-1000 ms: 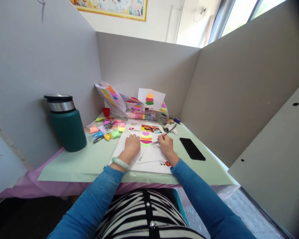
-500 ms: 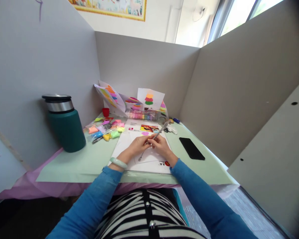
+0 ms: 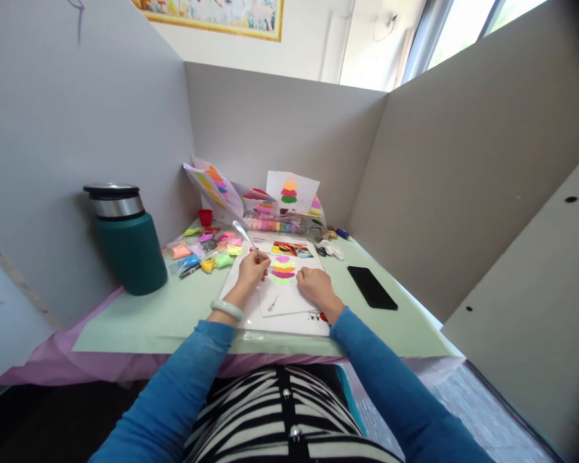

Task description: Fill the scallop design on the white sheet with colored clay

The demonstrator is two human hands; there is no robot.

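Pinching fork (image 3: pixel 244 233) in left fingers (image 3: pixel 262 258), with right fingers (image 3: pixel 303 277) curled over paper (image 3: pixel 289 302); better to keep tines (image 3: pixel 271 270) light beside coloured layers (image 3: pixel 284 272).

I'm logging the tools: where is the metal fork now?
In the head view, the metal fork is in the left hand, its tines beside the left edge of the multicoloured bands on the white paper.

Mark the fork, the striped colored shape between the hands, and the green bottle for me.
Fork (image 3: pixel 244 233): head view, on its handle.
Striped colored shape (image 3: pixel 284 269): head view, on its middle bands.
Green bottle (image 3: pixel 131 254): head view, on its body.
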